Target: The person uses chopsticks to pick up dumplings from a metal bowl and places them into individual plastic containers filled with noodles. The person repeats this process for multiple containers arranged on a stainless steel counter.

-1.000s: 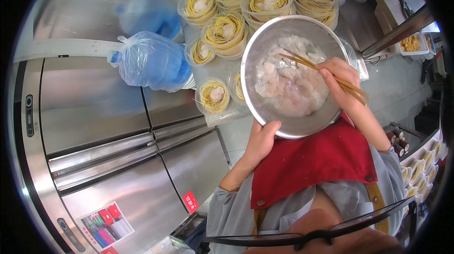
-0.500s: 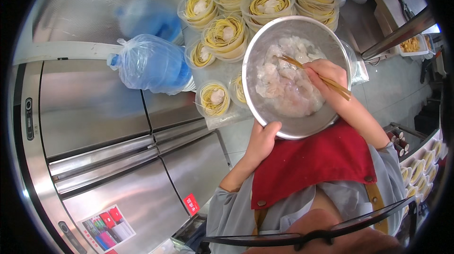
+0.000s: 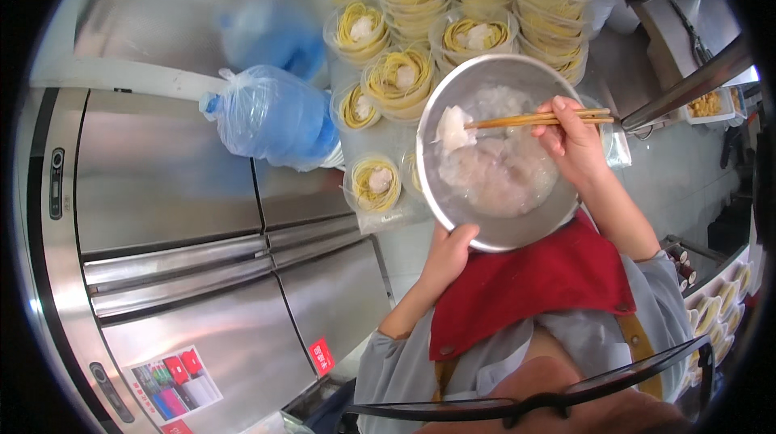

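My left hand [image 3: 449,254] grips the near left rim of a steel mixing bowl [image 3: 540,225], thumb over the edge and the other fingers hidden beneath. Inside lies a wet mass of pale, translucent pieces [image 3: 505,179] that look like raw shrimp or fish. Wooden chopsticks [image 3: 525,120] are held in my right hand [image 3: 572,139] over the bowl. Their tips pinch a whitish lump [image 3: 457,128] near the bowl's left inner wall. Just left of the bowl stands a clear plastic tub [image 3: 374,182] of yellow noodles with a pale lump on top.
Stacked noodle tubs [image 3: 414,2] crowd the table beyond the bowl. A bagged blue water jug [image 3: 275,115] lies at the left, beside a steel refrigerator [image 3: 170,183]. A metal pole [image 3: 687,94] slants in at right. More tubs [image 3: 719,305] sit at the lower right.
The chopsticks have swung nearly level and now hold a whitish lump raised above the mass. My right hand has turned and moved slightly right. The bowl sits a little lower in view.
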